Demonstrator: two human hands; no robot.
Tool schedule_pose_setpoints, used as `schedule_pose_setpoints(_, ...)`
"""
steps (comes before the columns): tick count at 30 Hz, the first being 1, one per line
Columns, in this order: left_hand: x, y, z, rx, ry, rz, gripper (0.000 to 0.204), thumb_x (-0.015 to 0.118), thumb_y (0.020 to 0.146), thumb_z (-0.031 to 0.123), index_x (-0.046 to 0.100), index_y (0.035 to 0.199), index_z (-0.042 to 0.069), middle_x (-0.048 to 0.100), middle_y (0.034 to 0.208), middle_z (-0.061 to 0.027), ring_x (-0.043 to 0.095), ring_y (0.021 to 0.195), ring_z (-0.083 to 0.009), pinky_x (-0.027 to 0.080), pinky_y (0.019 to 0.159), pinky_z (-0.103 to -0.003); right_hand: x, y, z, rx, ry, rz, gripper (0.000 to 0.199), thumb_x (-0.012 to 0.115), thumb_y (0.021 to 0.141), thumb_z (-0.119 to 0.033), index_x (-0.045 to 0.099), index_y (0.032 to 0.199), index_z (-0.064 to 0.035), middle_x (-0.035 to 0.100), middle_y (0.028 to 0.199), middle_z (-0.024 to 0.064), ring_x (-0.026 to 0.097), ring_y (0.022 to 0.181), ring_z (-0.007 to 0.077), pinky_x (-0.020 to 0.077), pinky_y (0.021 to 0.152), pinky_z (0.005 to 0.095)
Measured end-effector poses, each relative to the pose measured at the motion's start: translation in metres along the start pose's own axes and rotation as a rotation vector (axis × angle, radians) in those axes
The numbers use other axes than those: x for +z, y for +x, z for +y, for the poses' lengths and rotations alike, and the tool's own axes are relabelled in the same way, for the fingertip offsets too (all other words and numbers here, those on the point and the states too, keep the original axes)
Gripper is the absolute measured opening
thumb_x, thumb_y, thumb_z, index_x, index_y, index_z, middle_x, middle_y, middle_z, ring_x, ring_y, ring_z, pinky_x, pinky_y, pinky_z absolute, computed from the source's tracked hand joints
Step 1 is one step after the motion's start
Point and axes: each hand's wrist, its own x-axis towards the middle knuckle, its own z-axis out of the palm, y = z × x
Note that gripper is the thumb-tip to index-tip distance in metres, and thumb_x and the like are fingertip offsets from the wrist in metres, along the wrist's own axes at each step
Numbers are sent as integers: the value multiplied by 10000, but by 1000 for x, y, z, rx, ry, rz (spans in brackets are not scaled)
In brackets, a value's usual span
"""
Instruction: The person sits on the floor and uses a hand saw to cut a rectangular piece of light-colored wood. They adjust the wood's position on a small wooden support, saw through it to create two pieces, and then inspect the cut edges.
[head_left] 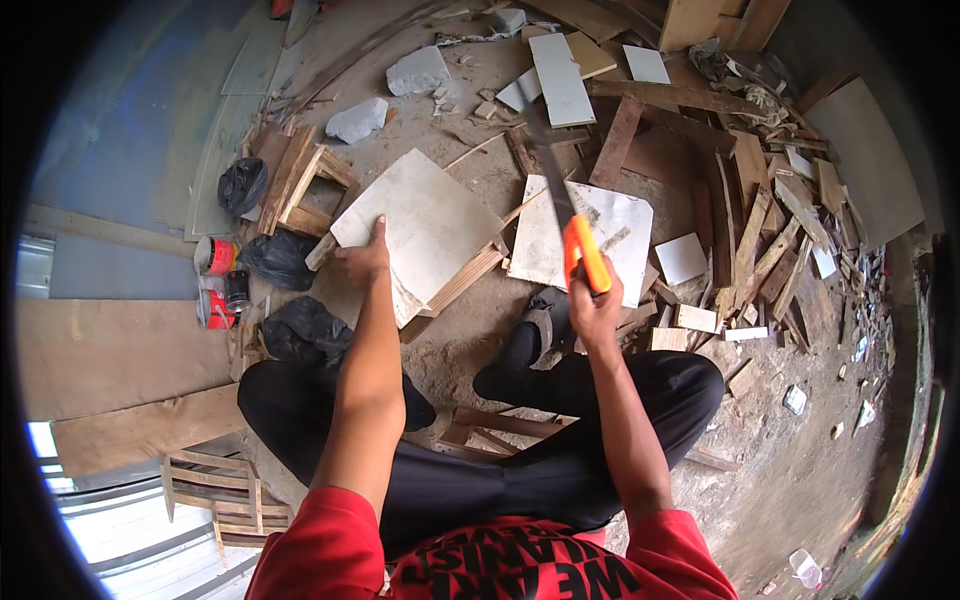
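My right hand (597, 305) is closed around the orange handle of a hand saw (585, 255), whose blade points up and away, blurred near its far end. My left hand (366, 256) lies on the left edge of a square white board (425, 215), thumb stretched over its top and the other fingers partly hidden at the edge. The board rests on a wooden support (468, 280). Below the saw, apart from the first board, lies a second white board (530, 235) with a worn, stained face.
Wood scraps (770, 230) are heaped at the right. At the left are a wooden frame (310, 185), black plastic bags (280, 258) and red cans (215, 257). Broken white blocks (418, 70) lie farther off. A wooden piece (505, 422) sits between my legs.
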Motion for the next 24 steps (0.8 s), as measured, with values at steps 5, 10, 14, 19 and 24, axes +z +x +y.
schedule_pose_setpoints(5, -5, 9, -10, 12, 32, -45, 1142, 610, 614, 845, 424, 1182, -128, 604, 1133, -272, 617, 1047, -418, 499, 879, -501, 8, -18, 2, -9, -154, -125, 78, 538, 692, -2, 503, 762, -7, 496, 679, 106, 491, 594, 204, 411, 576, 308)
schedule_pose_setpoints(10, -20, -1, 2, 7, 44, -89, 1141, 614, 613, 843, 428, 1196, -121, 591, 1147, -272, 611, 1066, -403, 494, 886, -498, 26, -7, 23, -127, -209, -15, 122, 551, 689, 23, 505, 797, -9, 508, 707, 114, 519, 610, 228, 431, 591, 319)
schedule_pose_setpoints(14, -16, 2, -3, 35, 18, -60, 1122, 620, 621, 831, 441, 1197, -115, 587, 1145, -260, 610, 1059, -400, 495, 887, -491, 64, 20, 48, -3, -106, 90, 130, 571, 769, 23, 511, 876, -20, 547, 720, 70, 538, 655, 160, 462, 647, 302)
schedule_pose_setpoints(19, -20, 3, -3, -12, -18, -138, 1099, 656, 613, 804, 449, 1205, -99, 596, 1132, -262, 608, 1060, -400, 502, 878, -482, 102, 88, 57, 99, -92, 114, 371, 788, 814, -232, 563, 971, 17, 664, 887, 80, 599, 799, 132, 483, 745, 278)
schedule_pose_setpoints(24, 23, 59, -55, -11, -352, -224, 1089, 735, 581, 747, 475, 1248, -73, 603, 1185, -246, 610, 1075, -377, 495, 902, -453, 148, 153, 59, 173, -603, -336, 628, 843, 705, -365, 529, 1069, 39, 667, 878, 213, 663, 805, 333, 508, 725, 384)
